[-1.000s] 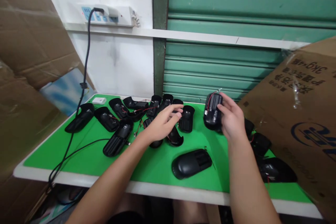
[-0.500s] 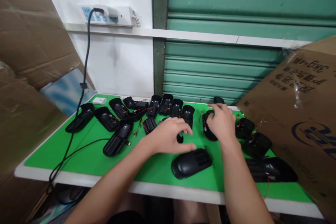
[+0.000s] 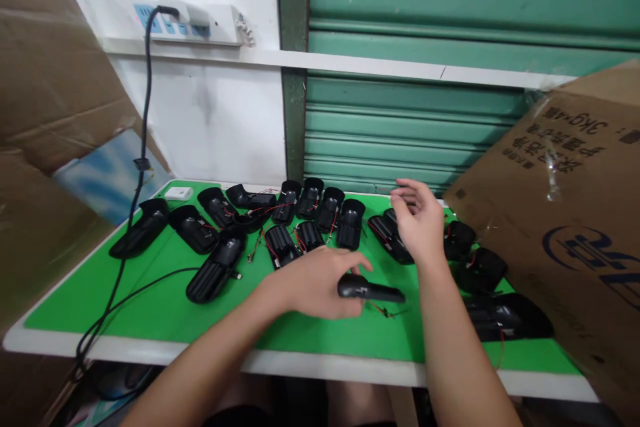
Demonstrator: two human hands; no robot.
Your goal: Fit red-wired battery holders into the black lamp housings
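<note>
My left hand [image 3: 327,283] grips a black plastic housing [image 3: 373,289] by its rounded end, thumb below and fingers above. The housing is seen edge-on, lifted off the green table mat, with thin wires and a small connector hanging under it. My right hand [image 3: 419,220] is at the back right, its fingers bent and apart from the thumb, with nothing visible between them. Just left of it and below, a black housing with a red wire [image 3: 387,237] lies on the mat, partly covered by the hand.
Several black housings [image 3: 351,223] lie along the back and left of the green mat [image 3: 150,300]; more lie at right [image 3: 510,317]. A black cable [image 3: 145,107] runs from a wall power strip [image 3: 185,23]. Cardboard boxes [image 3: 565,213] flank the table.
My left hand has closed on the front housing and tilted it up off the mat. My right hand has lifted slightly from the housing at the back. The camera view has shifted a little.
</note>
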